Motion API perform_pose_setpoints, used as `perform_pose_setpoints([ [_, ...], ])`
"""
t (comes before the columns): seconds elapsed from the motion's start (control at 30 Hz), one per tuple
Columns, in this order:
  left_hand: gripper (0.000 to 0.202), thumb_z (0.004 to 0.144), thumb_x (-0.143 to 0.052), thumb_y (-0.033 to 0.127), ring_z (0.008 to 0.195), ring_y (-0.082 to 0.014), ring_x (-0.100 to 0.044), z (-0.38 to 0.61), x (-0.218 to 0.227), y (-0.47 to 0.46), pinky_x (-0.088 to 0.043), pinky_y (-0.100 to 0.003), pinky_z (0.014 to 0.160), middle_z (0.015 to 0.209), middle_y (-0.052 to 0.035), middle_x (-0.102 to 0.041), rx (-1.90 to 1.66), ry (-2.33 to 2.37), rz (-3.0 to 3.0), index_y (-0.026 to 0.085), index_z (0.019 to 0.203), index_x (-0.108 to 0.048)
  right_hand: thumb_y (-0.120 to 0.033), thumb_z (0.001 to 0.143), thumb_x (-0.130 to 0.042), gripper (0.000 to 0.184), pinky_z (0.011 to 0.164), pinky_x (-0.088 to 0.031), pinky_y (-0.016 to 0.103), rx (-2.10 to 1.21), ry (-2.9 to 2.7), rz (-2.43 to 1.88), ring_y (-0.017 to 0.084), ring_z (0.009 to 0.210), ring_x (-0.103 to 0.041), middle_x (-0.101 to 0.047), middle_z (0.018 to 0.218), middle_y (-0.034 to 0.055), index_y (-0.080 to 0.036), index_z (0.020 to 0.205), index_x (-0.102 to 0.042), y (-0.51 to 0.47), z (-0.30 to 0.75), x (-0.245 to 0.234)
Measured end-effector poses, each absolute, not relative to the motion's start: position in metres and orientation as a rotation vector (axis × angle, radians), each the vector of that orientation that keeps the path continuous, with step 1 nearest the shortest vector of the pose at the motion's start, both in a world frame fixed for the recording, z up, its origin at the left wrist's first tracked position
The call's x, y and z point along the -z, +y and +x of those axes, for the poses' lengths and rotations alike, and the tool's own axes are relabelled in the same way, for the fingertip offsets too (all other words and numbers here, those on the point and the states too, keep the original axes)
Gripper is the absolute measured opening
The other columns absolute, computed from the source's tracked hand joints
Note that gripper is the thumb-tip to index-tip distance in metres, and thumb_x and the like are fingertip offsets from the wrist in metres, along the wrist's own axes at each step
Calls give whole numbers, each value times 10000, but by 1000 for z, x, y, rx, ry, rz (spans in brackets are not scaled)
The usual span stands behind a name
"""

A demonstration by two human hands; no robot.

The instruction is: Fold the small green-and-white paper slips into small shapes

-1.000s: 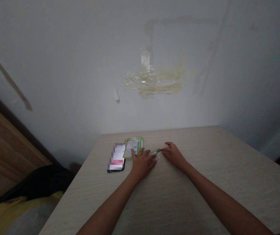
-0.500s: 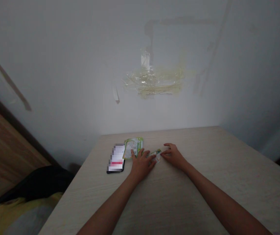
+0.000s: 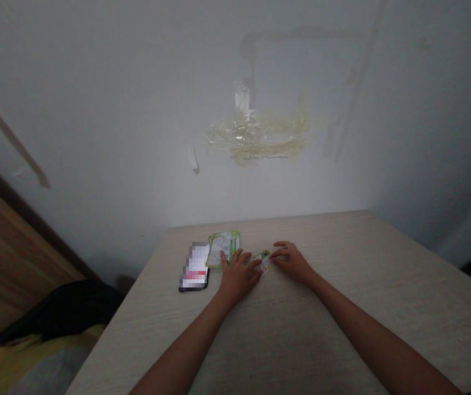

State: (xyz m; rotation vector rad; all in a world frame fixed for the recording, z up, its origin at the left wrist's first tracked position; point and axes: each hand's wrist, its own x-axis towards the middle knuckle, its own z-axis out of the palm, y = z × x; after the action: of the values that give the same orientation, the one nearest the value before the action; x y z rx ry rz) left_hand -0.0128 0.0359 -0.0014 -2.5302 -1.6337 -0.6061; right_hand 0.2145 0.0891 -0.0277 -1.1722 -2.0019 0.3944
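Note:
My left hand (image 3: 237, 278) lies palm down with its fingers spread. Its left fingers rest over the lower right part of a flat green and white printed packet (image 3: 218, 247). Under its right fingers is a smaller green and white printed piece (image 3: 264, 262), partly covered, flat on the table. My right hand (image 3: 293, 262) meets that piece at its upper right corner, thumb and a fingertip pinched together there, another finger stretched out above. Whether the small piece is joined to the packet is hidden under my left hand.
A phone (image 3: 194, 269) with a lit, pixelated screen lies left of the packet. The pale wooden table (image 3: 285, 340) ends at a wall (image 3: 136, 109) with tape remnants (image 3: 260, 134). Dark and yellow cloth (image 3: 41, 351) and a wooden panel (image 3: 5, 247) are on the left.
Both hands keep nearly the same place and pose. The small piece's right corner appears slightly shifted at my right fingertips; the view has moved slightly.

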Motion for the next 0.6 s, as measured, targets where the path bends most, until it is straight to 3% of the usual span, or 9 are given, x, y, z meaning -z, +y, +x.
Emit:
perform_pose_setpoints([
  [0.17, 305, 898, -501, 496, 1330, -304, -344, -13, 3, 37, 39, -750, 1052, 1290, -11, -575, 615, -1621, -2535, 417, 1175, -603, -267, 750, -728, 65, 1037, -367, 434, -410, -2109, -1066, 250, 1163, -497, -601, 1183, 68, -276, 798, -770, 82, 213, 21],
  [0.6, 309, 886, -509, 523, 1337, -314, -335, -14, 5, 40, 51, -753, 1046, 1301, 0, -567, 624, -1641, -2536, 435, 1162, -616, -214, 760, -698, 121, 1005, -398, 426, -259, -1992, -1263, 253, 1115, -504, -577, 1151, 92, -271, 826, -782, 98, 208, 39],
])
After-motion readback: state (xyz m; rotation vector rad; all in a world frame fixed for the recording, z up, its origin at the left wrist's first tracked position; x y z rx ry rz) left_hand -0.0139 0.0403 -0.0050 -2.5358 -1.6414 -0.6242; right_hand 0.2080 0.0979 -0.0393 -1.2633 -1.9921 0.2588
